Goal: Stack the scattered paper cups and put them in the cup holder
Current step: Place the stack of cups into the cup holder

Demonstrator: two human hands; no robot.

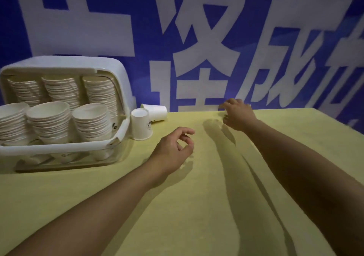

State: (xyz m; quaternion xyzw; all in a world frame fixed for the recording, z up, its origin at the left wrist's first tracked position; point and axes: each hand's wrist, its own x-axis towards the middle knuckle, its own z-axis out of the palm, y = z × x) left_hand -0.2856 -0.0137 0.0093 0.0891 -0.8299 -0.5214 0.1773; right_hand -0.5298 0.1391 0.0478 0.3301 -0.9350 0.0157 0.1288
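Note:
A white cup holder (65, 147) with an open lid stands at the left of the table, packed with several stacks of white paper cups (49, 120). Just right of it one paper cup (140, 124) stands upside down. Behind that, another cup (155, 111) lies on its side against the wall. My left hand (173, 149) hovers over the yellow tablecloth right of the upside-down cup, fingers loosely curled and apart, holding nothing. My right hand (237, 115) reaches to the table's far edge, fingers spread, empty.
The yellow tablecloth (177, 206) covers the table, whose far edge meets a blue wall banner (197, 39) with large white characters. The table's right edge slants down at the far right.

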